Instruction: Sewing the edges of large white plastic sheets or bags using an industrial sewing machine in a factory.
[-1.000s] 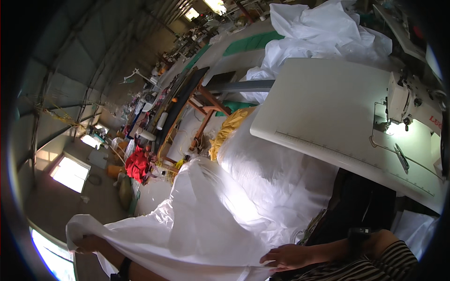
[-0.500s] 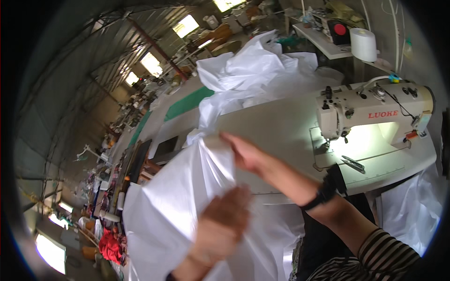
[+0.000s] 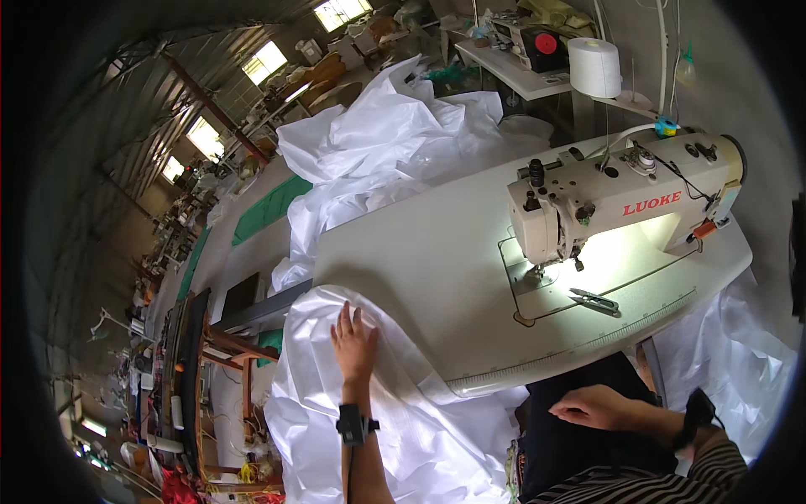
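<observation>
My left hand (image 3: 354,343) lies with its fingers spread on a shiny white sheet (image 3: 315,382), which drapes over the left end of the sewing table (image 3: 403,252) and hangs down in front. Over my dark-clothed lap, my right hand (image 3: 592,407) is loosely closed, fingers together, with nothing visible in it. To the right on the table stands a cream sewing machine (image 3: 621,197), its lamp lighting the needle area. A pair of thread snips (image 3: 594,302) rests on the tabletop in front of the machine.
More white sheeting (image 3: 378,126) is heaped behind the table, and another piece (image 3: 730,353) hangs at the right. A white thread cone (image 3: 594,67) stands beside a shelf (image 3: 512,71) at the back. On the left are a wooden frame (image 3: 246,391) and a long surface with green strips (image 3: 269,210).
My left hand has come down onto the sheet at the table's left end. My right hand has let go of the sheet and drawn back to my lap. The view has shifted.
</observation>
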`<action>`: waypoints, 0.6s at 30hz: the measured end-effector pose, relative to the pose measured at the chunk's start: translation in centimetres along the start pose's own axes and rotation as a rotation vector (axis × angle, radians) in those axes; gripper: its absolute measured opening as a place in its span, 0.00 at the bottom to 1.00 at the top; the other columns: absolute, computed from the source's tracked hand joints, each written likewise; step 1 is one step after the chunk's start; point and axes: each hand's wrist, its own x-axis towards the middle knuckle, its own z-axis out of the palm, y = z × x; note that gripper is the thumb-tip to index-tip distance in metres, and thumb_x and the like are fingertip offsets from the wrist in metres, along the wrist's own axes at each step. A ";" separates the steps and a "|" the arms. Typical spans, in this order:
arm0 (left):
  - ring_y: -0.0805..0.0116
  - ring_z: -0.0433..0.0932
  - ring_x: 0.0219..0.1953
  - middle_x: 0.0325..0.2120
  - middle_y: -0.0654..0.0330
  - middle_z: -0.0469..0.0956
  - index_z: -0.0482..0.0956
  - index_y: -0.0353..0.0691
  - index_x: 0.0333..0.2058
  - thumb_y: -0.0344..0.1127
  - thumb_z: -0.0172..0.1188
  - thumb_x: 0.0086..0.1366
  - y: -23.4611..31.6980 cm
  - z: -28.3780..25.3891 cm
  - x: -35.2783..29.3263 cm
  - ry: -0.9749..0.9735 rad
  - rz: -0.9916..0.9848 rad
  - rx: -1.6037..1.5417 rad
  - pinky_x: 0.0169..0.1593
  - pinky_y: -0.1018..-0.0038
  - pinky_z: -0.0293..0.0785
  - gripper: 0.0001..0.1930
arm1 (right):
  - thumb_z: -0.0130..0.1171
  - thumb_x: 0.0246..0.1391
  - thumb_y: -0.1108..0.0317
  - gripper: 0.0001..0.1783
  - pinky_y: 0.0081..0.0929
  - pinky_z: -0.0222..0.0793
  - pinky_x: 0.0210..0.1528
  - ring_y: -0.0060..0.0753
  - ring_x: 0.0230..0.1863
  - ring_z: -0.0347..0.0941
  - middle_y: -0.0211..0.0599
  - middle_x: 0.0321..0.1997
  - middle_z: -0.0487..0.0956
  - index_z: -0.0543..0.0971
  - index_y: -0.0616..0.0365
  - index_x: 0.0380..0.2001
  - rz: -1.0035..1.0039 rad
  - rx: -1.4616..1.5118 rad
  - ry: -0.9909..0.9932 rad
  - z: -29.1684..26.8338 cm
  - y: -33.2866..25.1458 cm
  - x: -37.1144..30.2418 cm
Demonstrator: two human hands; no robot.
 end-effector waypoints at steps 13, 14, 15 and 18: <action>0.58 0.77 0.40 0.37 0.56 0.78 0.76 0.34 0.38 0.16 0.48 0.56 0.7 -13.4 -11.6 0.662 -0.063 -0.384 0.45 0.66 0.73 0.13 | 0.66 0.53 0.56 0.38 0.42 0.65 0.61 0.51 0.63 0.66 0.52 0.63 0.69 0.66 0.63 0.62 -0.060 -0.194 0.207 8.3 5.0 4.1; 0.59 0.75 0.40 0.37 0.55 0.77 0.75 0.34 0.39 0.18 0.49 0.60 0.2 -15.4 -13.3 0.730 -0.070 -0.329 0.47 0.66 0.72 0.11 | 0.66 0.52 0.56 0.39 0.44 0.65 0.61 0.51 0.63 0.66 0.52 0.62 0.69 0.65 0.62 0.63 -0.012 -0.242 0.241 9.1 4.9 4.8; 0.63 0.74 0.45 0.41 0.59 0.74 0.72 0.38 0.43 0.23 0.52 0.65 -0.2 -17.6 -15.1 0.783 -0.063 -0.245 0.51 0.65 0.71 0.08 | 0.67 0.50 0.55 0.41 0.45 0.65 0.60 0.50 0.63 0.66 0.51 0.62 0.69 0.64 0.61 0.64 -0.031 -0.287 0.323 9.7 5.0 5.3; 0.63 0.73 0.45 0.39 0.57 0.71 0.71 0.41 0.42 0.29 0.53 0.67 0.1 -23.3 -19.2 1.029 -0.251 -0.203 0.56 0.62 0.71 0.06 | 0.69 0.48 0.55 0.44 0.45 0.64 0.62 0.52 0.63 0.66 0.51 0.62 0.70 0.63 0.60 0.64 0.003 -0.325 0.291 11.6 4.8 7.1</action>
